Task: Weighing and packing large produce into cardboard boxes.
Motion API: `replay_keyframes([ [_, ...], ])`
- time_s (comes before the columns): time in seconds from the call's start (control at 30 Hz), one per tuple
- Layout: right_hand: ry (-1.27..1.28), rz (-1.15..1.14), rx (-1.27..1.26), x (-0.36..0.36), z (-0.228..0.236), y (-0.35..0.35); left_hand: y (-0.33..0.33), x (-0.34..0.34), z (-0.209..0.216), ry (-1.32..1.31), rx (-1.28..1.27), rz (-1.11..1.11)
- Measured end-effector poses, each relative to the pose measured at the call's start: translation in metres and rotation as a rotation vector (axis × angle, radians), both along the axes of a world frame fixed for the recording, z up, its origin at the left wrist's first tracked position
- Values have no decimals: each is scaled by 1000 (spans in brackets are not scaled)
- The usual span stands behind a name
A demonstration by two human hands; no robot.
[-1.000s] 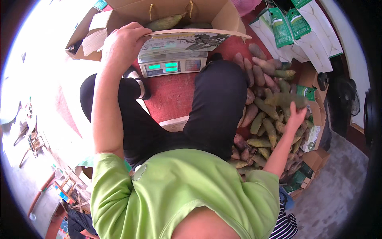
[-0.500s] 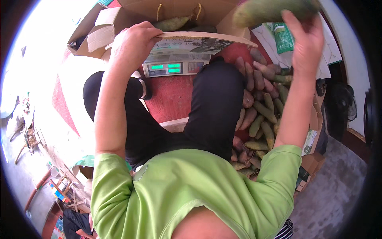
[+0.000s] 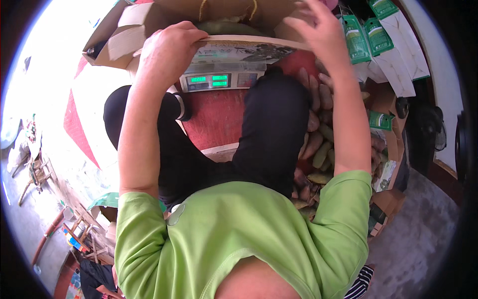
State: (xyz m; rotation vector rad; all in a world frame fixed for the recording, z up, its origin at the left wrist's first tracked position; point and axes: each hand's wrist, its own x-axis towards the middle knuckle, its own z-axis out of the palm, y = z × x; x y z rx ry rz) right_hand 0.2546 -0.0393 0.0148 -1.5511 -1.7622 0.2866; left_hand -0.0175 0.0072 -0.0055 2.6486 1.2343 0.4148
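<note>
My left hand is closed over the top edge of a cardboard box's near wall, fingers on the inner side. My right hand is over the box's right end, its fingers spread and no vegetable visible in it. Inside the box lies a long green vegetable, radish-like, partly hidden behind the near wall. Under the box, a digital scale shows lit green displays. To the right of my knee, a pile of reddish tubers and green long vegetables lies partly covered by my right forearm.
Folded white cartons with green labels stand at the far right. More open cardboard boxes are beside the pile. A black fan is near the right wall. Wooden stools stand at the lower left, close to another person's dark clothing.
My right hand has moved left from the far right to over the box, and the large green vegetable it held no longer shows in it. My left hand stays on the box wall.
</note>
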Motion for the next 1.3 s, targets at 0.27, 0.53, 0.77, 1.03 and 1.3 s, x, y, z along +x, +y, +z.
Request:
replay_keyframes([
  [0.27, 308, -587, -289, 131, -68, -135, -2, 1, 3, 12, 2, 21],
  [0.53, 360, -981, -512, 192, -211, -356, -2, 6, 2, -2, -10, 33],
  [0.77, 361, -1158, -714, 152, -265, -461, 5, 11, -1, -74, 1, -52],
  [1.03, 260, -1280, -847, 121, -300, -504, 4, 17, -1, 6, 10, -50],
  [1.3, 417, -1320, -835, 114, -283, -487, 8, 6, -2, 51, 31, -1],
])
